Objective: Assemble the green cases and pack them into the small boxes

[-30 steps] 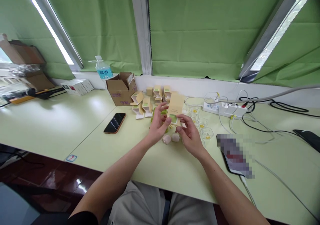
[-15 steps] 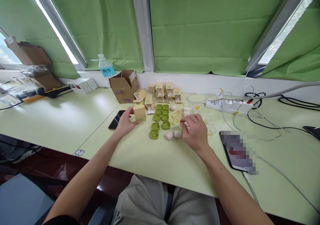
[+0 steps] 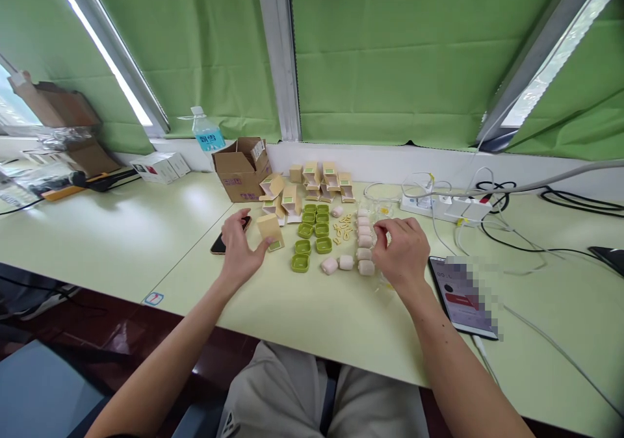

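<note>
My left hand (image 3: 242, 246) has its fingers spread, and its thumb reaches the near side of a small kraft-paper box (image 3: 270, 231) on the table. My right hand (image 3: 402, 253) is closed in a pinch above clear plastic pieces; whatever lies between its fingertips is hidden. Just left of it runs a column of pale pink cylinders (image 3: 364, 241), with two more pink cylinders (image 3: 330, 266) nearer me. Small green square trays (image 3: 301, 262) stand in two columns between my hands. Yellow clips (image 3: 343, 230) lie scattered between trays and cylinders.
Behind stand more small boxes (image 3: 330, 177) and a cardboard carton (image 3: 242, 173). A dark phone (image 3: 220, 243) lies by my left hand, another phone (image 3: 465, 301) at right with its cable. A power strip (image 3: 446, 205) with cords sits at the back right.
My left hand's fingers have come away from the small box, which now sits tilted differently. My right hand has moved right, uncovering the column of pink cylinders.
</note>
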`<state>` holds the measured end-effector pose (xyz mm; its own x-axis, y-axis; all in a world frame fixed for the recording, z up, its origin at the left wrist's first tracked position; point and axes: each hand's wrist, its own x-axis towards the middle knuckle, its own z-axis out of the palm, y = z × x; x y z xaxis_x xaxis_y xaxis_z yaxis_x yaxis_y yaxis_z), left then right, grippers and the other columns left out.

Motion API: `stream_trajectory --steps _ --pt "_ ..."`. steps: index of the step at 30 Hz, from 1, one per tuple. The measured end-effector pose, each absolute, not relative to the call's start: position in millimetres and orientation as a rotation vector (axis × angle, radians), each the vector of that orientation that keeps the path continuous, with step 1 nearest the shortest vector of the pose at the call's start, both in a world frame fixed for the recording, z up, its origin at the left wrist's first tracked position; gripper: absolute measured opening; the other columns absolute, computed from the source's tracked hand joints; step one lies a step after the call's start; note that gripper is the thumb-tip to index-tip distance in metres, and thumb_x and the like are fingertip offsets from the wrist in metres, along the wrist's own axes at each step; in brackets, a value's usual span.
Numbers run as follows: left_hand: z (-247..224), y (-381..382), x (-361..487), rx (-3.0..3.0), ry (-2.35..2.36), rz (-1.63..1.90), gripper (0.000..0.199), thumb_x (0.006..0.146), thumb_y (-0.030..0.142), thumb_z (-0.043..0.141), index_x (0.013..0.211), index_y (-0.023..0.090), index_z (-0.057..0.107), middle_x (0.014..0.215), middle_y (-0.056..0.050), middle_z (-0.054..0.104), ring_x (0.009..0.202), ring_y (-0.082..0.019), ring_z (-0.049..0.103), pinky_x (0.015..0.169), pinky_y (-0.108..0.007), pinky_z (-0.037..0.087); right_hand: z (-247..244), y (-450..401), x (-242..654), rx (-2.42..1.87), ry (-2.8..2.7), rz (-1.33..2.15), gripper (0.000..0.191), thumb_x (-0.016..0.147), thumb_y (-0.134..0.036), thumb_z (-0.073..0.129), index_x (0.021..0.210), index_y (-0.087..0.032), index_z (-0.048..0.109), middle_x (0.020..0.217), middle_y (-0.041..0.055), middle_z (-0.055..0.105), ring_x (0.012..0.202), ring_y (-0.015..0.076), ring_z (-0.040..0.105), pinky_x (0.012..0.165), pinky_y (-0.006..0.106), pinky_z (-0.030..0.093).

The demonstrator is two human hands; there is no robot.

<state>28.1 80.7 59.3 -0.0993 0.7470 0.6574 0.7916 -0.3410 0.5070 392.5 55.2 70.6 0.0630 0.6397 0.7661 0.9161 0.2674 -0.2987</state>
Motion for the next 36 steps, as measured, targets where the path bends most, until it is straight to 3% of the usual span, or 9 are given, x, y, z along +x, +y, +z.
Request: stream_trajectory --steps 4,6,11,17,23,27,31,36 --pt "71 57 61 -2.332 -1.24 -1.353 0.03 0.096 0.024 0.069 0.125 0.024 0.065 0.121 -0.013 0.066 0.121 -0.034 0.063 0.107 -0.053 0.054 68 61 388 -1.551 -1.841 -0.312 0.022 0.097 -0.015 0.062 0.086 -0.024 0.078 0.089 0.0089 0.082 0.09 0.0295 0.06 0.082 0.044 0.039" --pt "70 51 77 -2.524 -1.204 -1.189 0.022 0.099 0.019 0.063 0.12 0.024 0.068 0.116 -0.011 0.068 0.114 -0.031 0.066 0.101 -0.049 0.056 68 64 378 -1.616 -1.993 -0.239 0.023 0.096 -0.013 0.065 0.083 -0.024 0.08 0.087 0.0099 0.082 0.093 0.0299 0.063 0.084 0.045 0.037" --pt "53 41 98 -2.561 -1.493 -0.815 0.029 0.097 0.027 0.072 0.124 0.022 0.068 0.116 -0.014 0.071 0.11 -0.036 0.065 0.096 -0.052 0.055 81 83 349 -1.796 -2.298 -0.143 0.02 0.097 -0.018 0.067 0.095 -0.024 0.086 0.104 0.0136 0.084 0.112 0.0332 0.067 0.094 0.046 0.039" --pt "46 24 108 -2.29 -1.805 -0.377 0.061 0.098 0.058 0.073 0.136 0.013 0.059 0.124 -0.02 0.07 0.118 -0.04 0.064 0.1 -0.054 0.05 87 113 327 -1.885 -2.406 -0.088 0.016 0.088 -0.014 0.074 0.1 -0.016 0.085 0.097 0.0171 0.083 0.111 0.0327 0.072 0.096 0.041 0.039" --pt "45 30 119 -2.263 -1.81 -0.27 0.049 0.1 0.058 0.07 0.119 0.014 0.058 0.112 -0.019 0.072 0.11 -0.04 0.066 0.094 -0.05 0.049 82 118 321 -1.921 -2.412 -0.09 0.024 0.085 -0.005 0.068 0.103 -0.013 0.083 0.104 0.0204 0.083 0.114 0.032 0.074 0.097 0.04 0.04" --pt "38 33 116 -2.294 -1.783 -0.361 0.027 0.102 0.036 0.065 0.117 0.016 0.054 0.113 -0.018 0.071 0.108 -0.038 0.067 0.093 -0.051 0.05 90 110 326 -1.893 -2.354 -0.112 0.02 0.084 -0.007 0.068 0.097 -0.014 0.081 0.106 0.0187 0.082 0.117 0.0331 0.071 0.098 0.041 0.041" --pt "34 36 104 -2.378 -1.726 -0.691 0.027 0.097 0.024 0.063 0.12 0.019 0.049 0.118 -0.015 0.066 0.112 -0.037 0.065 0.097 -0.055 0.054 96 92 341 -1.835 -2.214 -0.141 0.02 0.095 -0.013 0.058 0.103 -0.019 0.076 0.115 0.0145 0.081 0.116 0.0313 0.07 0.093 0.04 0.043" --pt "49 47 102 -2.582 -1.518 -1.307 0.038 0.099 0.022 0.064 0.132 0.021 0.045 0.125 -0.013 0.06 0.12 -0.029 0.067 0.106 -0.051 0.06 86 69 363 -1.45 -1.754 0.245 0.009 0.1 -0.023 0.056 0.097 -0.024 0.065 0.086 0.0039 0.077 0.073 0.0213 0.068 0.069 0.033 0.046"
